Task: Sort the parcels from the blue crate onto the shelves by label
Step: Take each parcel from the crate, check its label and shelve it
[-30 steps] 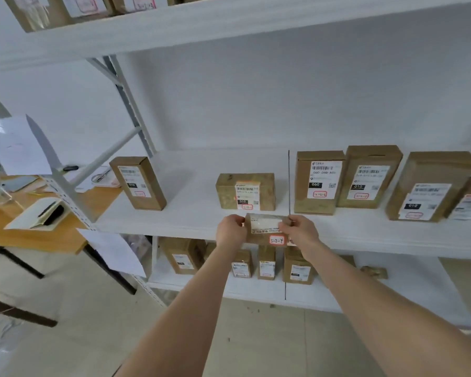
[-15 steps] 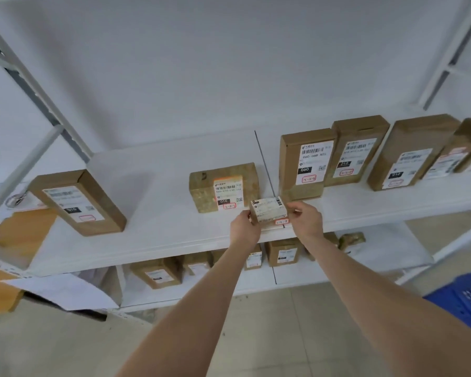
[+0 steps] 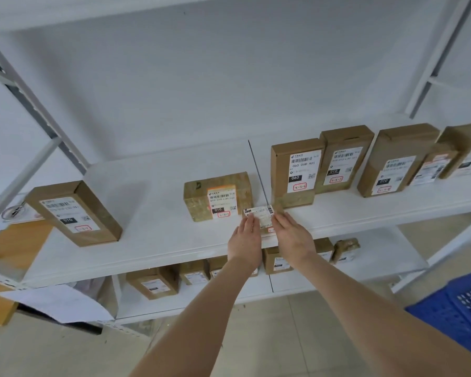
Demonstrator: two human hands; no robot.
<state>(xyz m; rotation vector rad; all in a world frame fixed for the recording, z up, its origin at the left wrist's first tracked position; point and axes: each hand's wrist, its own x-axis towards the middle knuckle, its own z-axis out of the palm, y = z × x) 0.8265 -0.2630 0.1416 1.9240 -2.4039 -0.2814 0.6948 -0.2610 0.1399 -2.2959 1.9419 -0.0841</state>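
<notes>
White shelf: left hand, right hand flank a rectangular, perhaps cardboard parcel.

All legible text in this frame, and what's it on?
"060-06B-A05": upright parcel right of the shelf seam.
"060": same parcel, black patch.
"010": squat parcel.
"010": leaning parcel.
Everything else, including the label of the small parcel: too blurred.

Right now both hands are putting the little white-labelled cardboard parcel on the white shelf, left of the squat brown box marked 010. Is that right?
No, wrong side: in the head view the left hand and right hand are putting the little white-labelled cardboard parcel on the white shelf right of the squat brown box marked 010.
</notes>
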